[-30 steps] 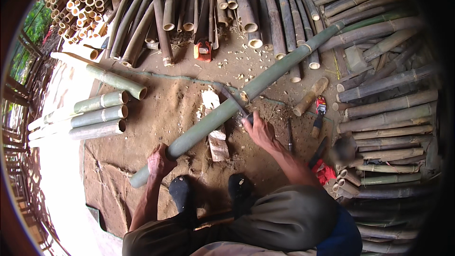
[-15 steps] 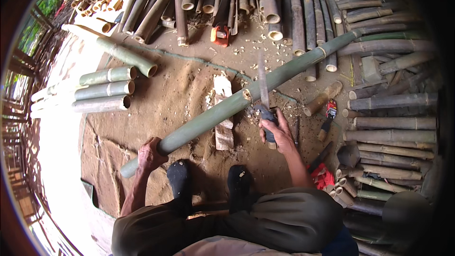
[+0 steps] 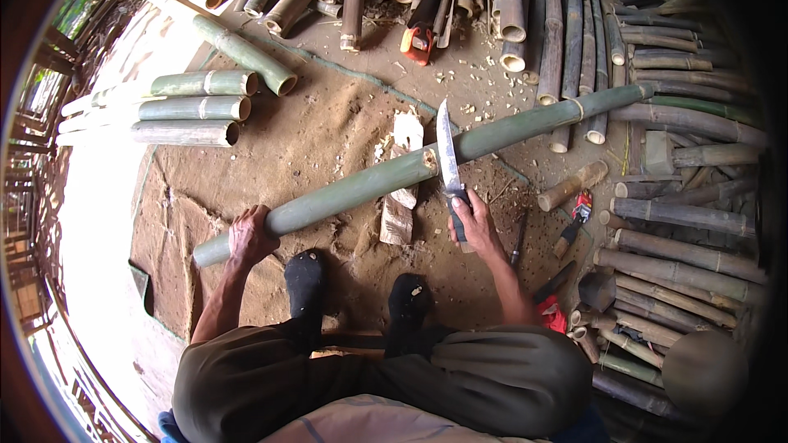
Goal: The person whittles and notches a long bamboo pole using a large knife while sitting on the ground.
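A long green bamboo pole (image 3: 349, 190) lies slantwise before me, its far end up at the right. My left hand (image 3: 252, 235) is wrapped round it near its left end. In my right hand (image 3: 476, 223) is the dark handle of a knife (image 3: 447, 152). The blade points away from me, its broad side showing, and overlaps the pole just right of a pale cut node. I cannot tell whether it touches. Under the pole's middle is a pale, chopped wooden block (image 3: 398, 220).
Cut green bamboo lengths (image 3: 195, 107) lie at left. Bamboo poles (image 3: 552, 29) are stacked at the back, more bamboo (image 3: 685, 213) at right. An orange-handled tool (image 3: 417, 43) and a red-and-black tool (image 3: 574, 226) lie on the ground. Wood chips are scattered over brown cloth (image 3: 328, 135).
The knife has turned from nearly edge-on to showing its broad side, its tip leaning slightly left. The pole lies at a shallower slant. My left hand keeps its hold; the whole view has shifted.
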`<state>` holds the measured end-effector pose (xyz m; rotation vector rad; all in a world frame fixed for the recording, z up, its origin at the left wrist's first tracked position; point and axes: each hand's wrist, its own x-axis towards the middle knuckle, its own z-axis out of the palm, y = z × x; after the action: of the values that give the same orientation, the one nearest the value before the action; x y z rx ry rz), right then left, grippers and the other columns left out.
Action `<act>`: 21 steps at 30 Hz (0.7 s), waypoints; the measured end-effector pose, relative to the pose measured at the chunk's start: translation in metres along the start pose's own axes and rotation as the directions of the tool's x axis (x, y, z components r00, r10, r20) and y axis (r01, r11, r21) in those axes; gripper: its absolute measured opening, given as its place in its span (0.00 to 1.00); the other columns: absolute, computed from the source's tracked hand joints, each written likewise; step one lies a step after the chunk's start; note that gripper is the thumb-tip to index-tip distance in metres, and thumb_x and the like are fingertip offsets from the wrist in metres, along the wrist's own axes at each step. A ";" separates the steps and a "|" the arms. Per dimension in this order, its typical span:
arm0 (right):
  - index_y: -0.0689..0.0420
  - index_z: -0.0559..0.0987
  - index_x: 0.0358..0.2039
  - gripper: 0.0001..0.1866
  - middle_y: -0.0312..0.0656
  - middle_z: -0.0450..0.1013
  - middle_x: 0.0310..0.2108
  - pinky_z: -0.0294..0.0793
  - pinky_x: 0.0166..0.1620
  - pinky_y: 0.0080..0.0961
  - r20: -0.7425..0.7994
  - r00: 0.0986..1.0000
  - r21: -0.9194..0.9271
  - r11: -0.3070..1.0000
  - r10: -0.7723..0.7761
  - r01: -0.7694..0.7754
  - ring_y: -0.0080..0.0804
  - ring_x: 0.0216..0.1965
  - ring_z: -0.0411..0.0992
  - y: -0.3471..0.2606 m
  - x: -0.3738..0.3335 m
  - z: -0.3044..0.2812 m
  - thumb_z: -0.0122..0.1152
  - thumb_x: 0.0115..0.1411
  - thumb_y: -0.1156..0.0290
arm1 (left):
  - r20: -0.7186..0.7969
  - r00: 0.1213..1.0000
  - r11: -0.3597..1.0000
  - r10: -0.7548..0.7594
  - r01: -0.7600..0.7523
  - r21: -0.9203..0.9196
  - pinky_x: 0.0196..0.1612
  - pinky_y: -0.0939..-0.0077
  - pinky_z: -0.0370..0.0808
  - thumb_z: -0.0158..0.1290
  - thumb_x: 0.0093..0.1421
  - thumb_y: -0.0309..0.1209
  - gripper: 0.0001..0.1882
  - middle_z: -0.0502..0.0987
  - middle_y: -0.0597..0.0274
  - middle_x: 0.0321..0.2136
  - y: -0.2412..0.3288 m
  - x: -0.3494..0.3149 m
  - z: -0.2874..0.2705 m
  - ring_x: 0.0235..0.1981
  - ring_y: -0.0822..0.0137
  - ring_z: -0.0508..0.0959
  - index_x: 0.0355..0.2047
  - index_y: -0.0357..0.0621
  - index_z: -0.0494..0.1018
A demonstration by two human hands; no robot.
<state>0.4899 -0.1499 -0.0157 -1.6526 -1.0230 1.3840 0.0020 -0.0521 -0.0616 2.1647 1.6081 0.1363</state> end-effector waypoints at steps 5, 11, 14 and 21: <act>0.53 0.72 0.53 0.17 0.37 0.75 0.23 0.74 0.17 0.25 -0.109 0.985 0.212 0.971 0.133 -0.107 0.25 0.17 0.74 -0.020 0.011 -0.028 0.52 0.77 0.52 | -0.026 1.000 1.000 -0.001 0.001 0.005 0.51 0.53 0.77 0.64 0.42 0.28 0.22 0.81 0.52 0.39 0.001 -0.001 -0.001 0.45 0.47 0.81 0.41 0.45 0.77; 0.54 0.72 0.51 0.20 0.37 0.74 0.22 0.75 0.16 0.26 0.019 0.994 0.007 0.994 0.111 -0.111 0.25 0.17 0.74 -0.014 0.007 -0.019 0.52 0.76 0.49 | -0.007 1.000 1.000 -0.005 0.005 0.014 0.50 0.53 0.78 0.64 0.42 0.27 0.21 0.81 0.52 0.38 0.000 -0.006 -0.003 0.44 0.47 0.82 0.40 0.45 0.77; 0.54 0.72 0.51 0.21 0.37 0.74 0.22 0.73 0.16 0.26 -0.133 0.983 0.144 0.984 0.124 -0.105 0.25 0.16 0.73 -0.028 0.012 -0.014 0.52 0.76 0.48 | -0.027 1.000 1.000 0.001 -0.001 0.017 0.49 0.53 0.78 0.64 0.42 0.27 0.20 0.82 0.52 0.38 0.001 -0.002 -0.003 0.44 0.47 0.82 0.40 0.45 0.77; 0.53 0.73 0.52 0.19 0.37 0.75 0.22 0.76 0.17 0.24 -0.131 0.990 0.080 0.996 0.051 -0.041 0.25 0.18 0.75 -0.014 0.020 -0.019 0.52 0.76 0.50 | 0.008 1.000 1.000 -0.006 0.006 -0.018 0.48 0.52 0.79 0.64 0.42 0.28 0.20 0.82 0.52 0.37 -0.001 -0.003 -0.005 0.43 0.46 0.82 0.39 0.45 0.78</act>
<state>0.5089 -0.1271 -0.0079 -1.6966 -0.8497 1.3074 -0.0013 -0.0532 -0.0565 2.1441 1.6027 0.1392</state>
